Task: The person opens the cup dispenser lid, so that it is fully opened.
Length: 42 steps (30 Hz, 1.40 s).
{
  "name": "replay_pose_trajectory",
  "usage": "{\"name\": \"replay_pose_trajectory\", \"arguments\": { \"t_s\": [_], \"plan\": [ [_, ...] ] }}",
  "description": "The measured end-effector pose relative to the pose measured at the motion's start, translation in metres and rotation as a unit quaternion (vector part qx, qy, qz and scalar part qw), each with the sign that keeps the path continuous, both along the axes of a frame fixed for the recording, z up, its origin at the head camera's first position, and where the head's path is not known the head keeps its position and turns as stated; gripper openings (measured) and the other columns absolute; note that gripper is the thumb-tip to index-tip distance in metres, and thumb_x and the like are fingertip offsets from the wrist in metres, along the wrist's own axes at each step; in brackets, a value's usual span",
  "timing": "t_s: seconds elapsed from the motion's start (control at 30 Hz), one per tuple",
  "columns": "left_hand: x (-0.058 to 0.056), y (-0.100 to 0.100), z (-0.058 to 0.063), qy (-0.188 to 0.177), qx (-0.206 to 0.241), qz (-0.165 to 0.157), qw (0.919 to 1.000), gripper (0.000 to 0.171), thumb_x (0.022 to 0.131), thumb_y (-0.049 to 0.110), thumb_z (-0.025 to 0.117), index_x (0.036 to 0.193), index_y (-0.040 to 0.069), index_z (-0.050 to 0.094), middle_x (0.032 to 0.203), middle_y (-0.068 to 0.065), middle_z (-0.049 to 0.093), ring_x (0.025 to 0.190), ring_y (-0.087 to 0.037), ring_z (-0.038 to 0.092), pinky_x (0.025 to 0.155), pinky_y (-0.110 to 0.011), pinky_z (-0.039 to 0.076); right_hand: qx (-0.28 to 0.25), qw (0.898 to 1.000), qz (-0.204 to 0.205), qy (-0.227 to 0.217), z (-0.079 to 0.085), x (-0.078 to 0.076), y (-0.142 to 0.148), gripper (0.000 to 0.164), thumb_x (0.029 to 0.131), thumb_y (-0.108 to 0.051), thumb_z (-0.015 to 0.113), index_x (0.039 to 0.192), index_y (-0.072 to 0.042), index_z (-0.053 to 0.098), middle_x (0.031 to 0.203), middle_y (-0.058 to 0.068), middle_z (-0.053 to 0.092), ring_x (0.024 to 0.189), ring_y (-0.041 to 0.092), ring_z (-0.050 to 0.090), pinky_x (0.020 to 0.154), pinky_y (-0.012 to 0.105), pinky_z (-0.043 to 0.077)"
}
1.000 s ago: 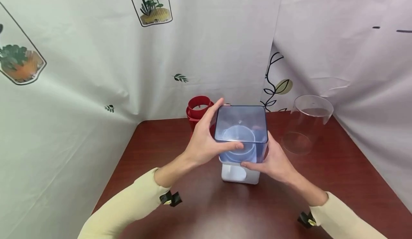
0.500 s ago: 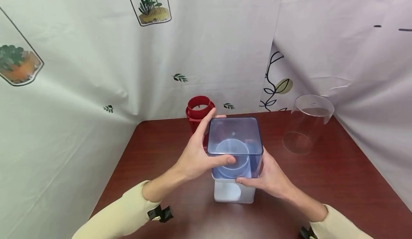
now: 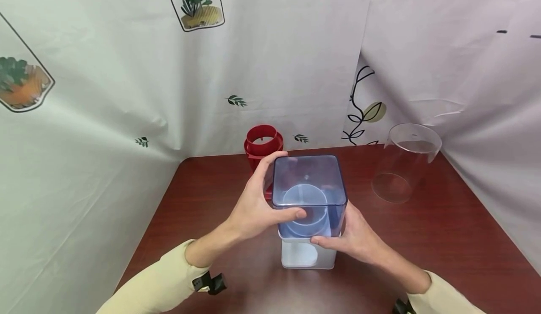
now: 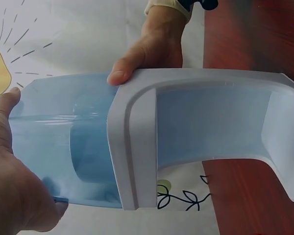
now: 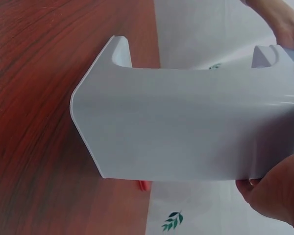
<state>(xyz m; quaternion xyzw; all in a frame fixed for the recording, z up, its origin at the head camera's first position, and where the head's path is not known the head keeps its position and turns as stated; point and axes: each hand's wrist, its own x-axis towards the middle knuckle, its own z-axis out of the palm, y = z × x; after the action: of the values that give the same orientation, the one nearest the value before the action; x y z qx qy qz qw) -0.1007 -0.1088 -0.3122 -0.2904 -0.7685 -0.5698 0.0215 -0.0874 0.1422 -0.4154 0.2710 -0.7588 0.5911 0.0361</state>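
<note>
Both hands hold a dispenser-like appliance, with a see-through blue square tank (image 3: 309,178) above a white C-shaped stand (image 3: 302,254). My left hand (image 3: 258,210) grips the upper left of the tank, thumb across its front face. On the right side, my right hand (image 3: 359,234) holds lower down, its thumb at the seam between tank and stand. The left wrist view shows the stand's hollow side (image 4: 210,122) and the right hand's thumb on the seam; the right wrist view shows its smooth white side (image 5: 186,122). Whether its foot touches the table cannot be told.
Behind the left hand stands a red, open-topped container (image 3: 263,140), partly hidden. A clear pitcher-like cylinder (image 3: 390,173) stands at the back right of the red-brown table (image 3: 203,187). White cloth (image 3: 274,60) with plant prints hangs around the table.
The appliance and both hands came nearer to the person and slightly left, then almost stopped in the last half second. Both hands keep their grip.
</note>
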Motion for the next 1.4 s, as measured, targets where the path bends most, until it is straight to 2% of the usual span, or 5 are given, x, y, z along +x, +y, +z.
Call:
{"name": "replay_pose_trajectory", "arguments": {
  "t_s": [0.17, 0.57, 0.9, 1.2, 1.4],
  "plan": [
    [0.000, -0.001, -0.001, 0.006, 0.002, 0.007, 1.0000, 0.100, 0.075, 0.025, 0.094, 0.158, 0.032, 0.039, 0.141, 0.003, 0.056, 0.122, -0.022, 0.060, 0.094, -0.045, 0.061, -0.010, 1.000, 0.012, 0.002, 0.000, -0.001, -0.002, 0.091, 0.076, -0.014, 0.098, 0.150, -0.016, 0.045, 0.133, 0.005, 0.063, 0.112, 0.021, 0.069, 0.094, 0.034, 0.060],
    [-0.006, -0.002, 0.009, -0.037, 0.021, 0.005, 0.9991, 0.095, 0.074, 0.012, 0.092, 0.156, 0.026, 0.045, 0.141, 0.003, 0.059, 0.125, -0.022, 0.060, 0.102, -0.043, 0.057, -0.040, 0.999, 0.023, -0.017, 0.002, 0.000, -0.005, 0.093, 0.077, -0.008, 0.096, 0.152, -0.017, 0.041, 0.135, 0.006, 0.062, 0.112, 0.023, 0.070, 0.095, 0.033, 0.059],
    [-0.004, -0.003, 0.001, 0.017, 0.016, -0.005, 0.9997, 0.101, 0.072, 0.018, 0.095, 0.158, 0.027, 0.041, 0.143, 0.003, 0.056, 0.129, -0.020, 0.057, 0.109, -0.041, 0.052, -0.002, 1.000, -0.005, -0.002, 0.001, 0.000, -0.003, 0.095, 0.074, -0.014, 0.099, 0.150, -0.016, 0.043, 0.134, 0.005, 0.061, 0.113, 0.020, 0.067, 0.095, 0.032, 0.059],
    [-0.018, -0.004, 0.005, -0.022, 0.029, -0.007, 0.9993, 0.093, 0.076, 0.014, 0.092, 0.157, 0.023, 0.045, 0.143, -0.001, 0.059, 0.126, -0.024, 0.059, 0.105, -0.044, 0.055, -0.033, 0.999, 0.002, -0.011, 0.001, 0.000, -0.004, 0.107, 0.074, -0.012, 0.099, 0.159, -0.023, 0.034, 0.138, 0.005, 0.060, 0.113, 0.023, 0.069, 0.095, 0.032, 0.059],
    [-0.014, -0.004, 0.005, -0.013, 0.024, -0.014, 0.9995, 0.097, 0.075, 0.016, 0.094, 0.157, 0.026, 0.044, 0.143, 0.001, 0.058, 0.126, -0.023, 0.059, 0.104, -0.045, 0.056, -0.028, 1.000, -0.001, -0.007, -0.001, 0.000, -0.004, 0.100, 0.074, -0.011, 0.099, 0.153, -0.017, 0.040, 0.135, 0.007, 0.061, 0.112, 0.021, 0.069, 0.094, 0.032, 0.060]
  ]
}}
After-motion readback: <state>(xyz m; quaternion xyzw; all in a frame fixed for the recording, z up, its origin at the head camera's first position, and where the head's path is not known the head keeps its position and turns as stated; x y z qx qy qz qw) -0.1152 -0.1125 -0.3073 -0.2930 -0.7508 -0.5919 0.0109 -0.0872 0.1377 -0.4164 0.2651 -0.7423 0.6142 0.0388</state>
